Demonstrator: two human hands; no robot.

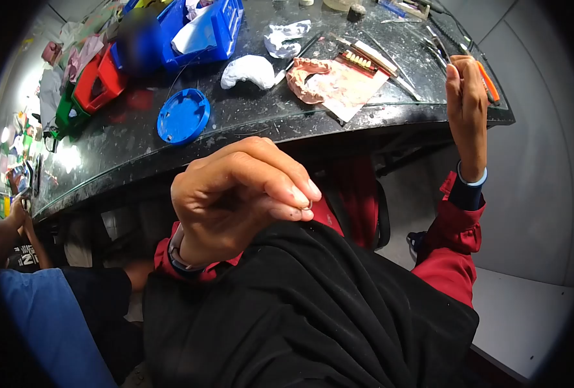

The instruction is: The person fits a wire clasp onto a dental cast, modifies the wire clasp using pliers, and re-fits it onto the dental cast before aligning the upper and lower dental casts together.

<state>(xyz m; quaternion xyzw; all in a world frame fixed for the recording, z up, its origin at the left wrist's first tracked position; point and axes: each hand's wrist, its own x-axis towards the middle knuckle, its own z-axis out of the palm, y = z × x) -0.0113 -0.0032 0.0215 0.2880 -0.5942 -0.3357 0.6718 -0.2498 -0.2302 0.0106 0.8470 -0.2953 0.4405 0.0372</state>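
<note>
Close to the camera, my left hand (235, 194) pinches a tiny thin piece, perhaps bent wire, between thumb and fingertips, off the table's front edge. My right hand (469, 110) is at the right end of the black table (235, 123), fingers curled beside an orange-handled tool (487, 82); whether it grips the tool is hidden. Between the hands, farther back, a pink dental cast (307, 81) rests on a paper sheet (350, 100). A row of teeth set in red wax (359, 61) lies behind it.
White casts (248, 72) and a blue round lid (183, 116) lie on the table. Blue (225, 32), red (99, 90) and green bins stand at the back left. Slim tools lie at the back right. Another person in blue (47, 317) sits at the left.
</note>
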